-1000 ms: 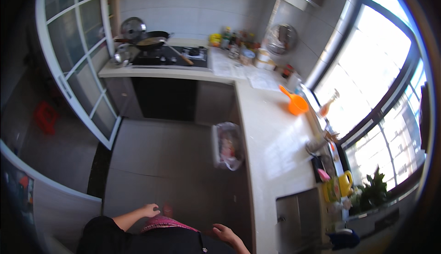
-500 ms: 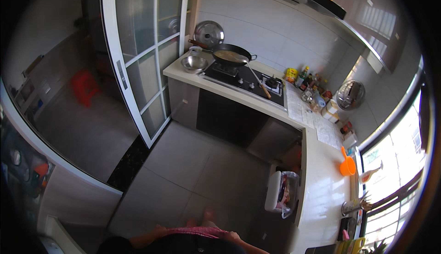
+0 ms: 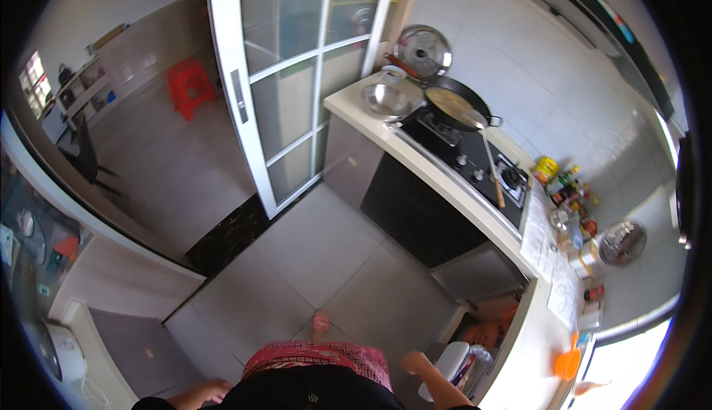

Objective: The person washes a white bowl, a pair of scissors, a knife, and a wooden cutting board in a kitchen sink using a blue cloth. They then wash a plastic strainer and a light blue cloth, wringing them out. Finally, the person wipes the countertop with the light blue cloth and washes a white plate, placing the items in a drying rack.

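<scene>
My left hand (image 3: pixel 216 390) hangs low beside my black top, its fingers loosely curled and nothing visible in them. On the other side my right hand (image 3: pixel 417 363) is held out from my body, fingers curled in, empty as far as I can see. It is nearest to the white waste bin (image 3: pixel 449 362), though I cannot tell whether they touch. Between my hands, pink patterned cloth (image 3: pixel 326 351) shows at my waist below the top. One foot in a pink slipper (image 3: pixel 320 321) points forward on the grey tiles.
On the stove (image 3: pixel 475 159) stands a black wok (image 3: pixel 454 104) with pale liquid and a long-handled ladle (image 3: pixel 492 169). A steel bowl (image 3: pixel 386 101) and an upright lid (image 3: pixel 423 52) are beside it. A glass sliding door (image 3: pixel 289 98), bottles (image 3: pixel 567 187) and an orange dipper (image 3: pixel 568 363) surround the space.
Both hands have let go of the pink cloth and moved apart to my sides. The view has turned left, so the stove and counter now sit further right.
</scene>
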